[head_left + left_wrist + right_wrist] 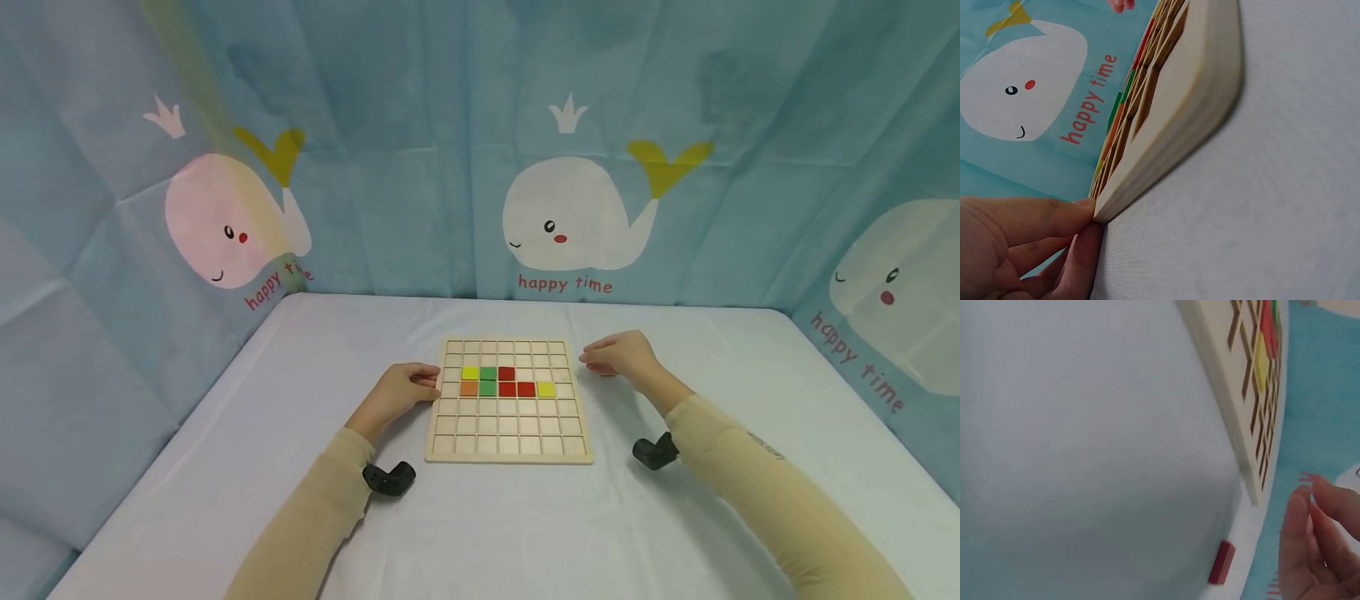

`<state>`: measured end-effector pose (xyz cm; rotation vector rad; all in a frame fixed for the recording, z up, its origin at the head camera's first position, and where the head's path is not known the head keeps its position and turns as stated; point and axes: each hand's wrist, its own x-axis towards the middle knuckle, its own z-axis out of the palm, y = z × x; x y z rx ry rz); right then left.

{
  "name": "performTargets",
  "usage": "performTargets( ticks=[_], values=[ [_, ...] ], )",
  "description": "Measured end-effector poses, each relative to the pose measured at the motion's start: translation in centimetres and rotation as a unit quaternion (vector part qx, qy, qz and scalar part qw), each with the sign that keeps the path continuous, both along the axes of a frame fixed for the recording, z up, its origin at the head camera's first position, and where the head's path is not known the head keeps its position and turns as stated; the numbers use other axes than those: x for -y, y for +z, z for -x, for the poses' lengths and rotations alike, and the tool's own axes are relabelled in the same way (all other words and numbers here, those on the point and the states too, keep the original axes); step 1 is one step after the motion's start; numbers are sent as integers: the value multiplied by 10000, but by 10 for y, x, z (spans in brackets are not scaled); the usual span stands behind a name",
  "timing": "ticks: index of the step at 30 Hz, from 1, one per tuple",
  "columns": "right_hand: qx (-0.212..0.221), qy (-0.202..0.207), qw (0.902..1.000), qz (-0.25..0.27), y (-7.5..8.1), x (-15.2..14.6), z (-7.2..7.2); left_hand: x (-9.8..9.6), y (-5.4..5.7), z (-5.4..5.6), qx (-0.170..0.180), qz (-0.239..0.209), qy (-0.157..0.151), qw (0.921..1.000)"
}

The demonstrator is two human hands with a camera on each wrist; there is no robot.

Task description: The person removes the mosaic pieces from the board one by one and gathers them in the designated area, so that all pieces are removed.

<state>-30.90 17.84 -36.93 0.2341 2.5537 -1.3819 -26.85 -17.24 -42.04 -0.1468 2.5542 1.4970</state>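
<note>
A pale wooden square grid board lies flat on a counter covered in white cloth. The left hand grasps its left edge, with the thumb and fingers pinching the rim. The right hand is just beside the upper right side of the board, apart from it; its fingers are loosely bent with the tips close together, and nothing shows between them. In the right wrist view, a dark red rectangular block lies on the cloth near a corner of the board, apart from the fingers.

8 coloured square tiles sit in 2 neighbouring rows of the grid. The upper row runs yellow, green and red; the lower runs orange, green, red, red and yellow.

Both arms wear beige sleeves, with a black curved device at each wrist. Behind hangs a light blue fabric curtain printed with white whales, crowns and "happy time" in red.
</note>
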Motion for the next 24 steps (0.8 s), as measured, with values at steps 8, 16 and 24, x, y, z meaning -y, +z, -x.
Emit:
performTargets(
  ticks=[8,16,24],
  values=[
    [-1,152,9994,315,-2,30,2,0,1,-2,-4,-62,-21,10000],
    [95,239,9976,641,-9,53,4,-1,-1,0,4,-102,0,9999],
    [296,403,9910,1240,-11,68,4,-1,-3,1,-71,-62,25,10000]
  ],
)
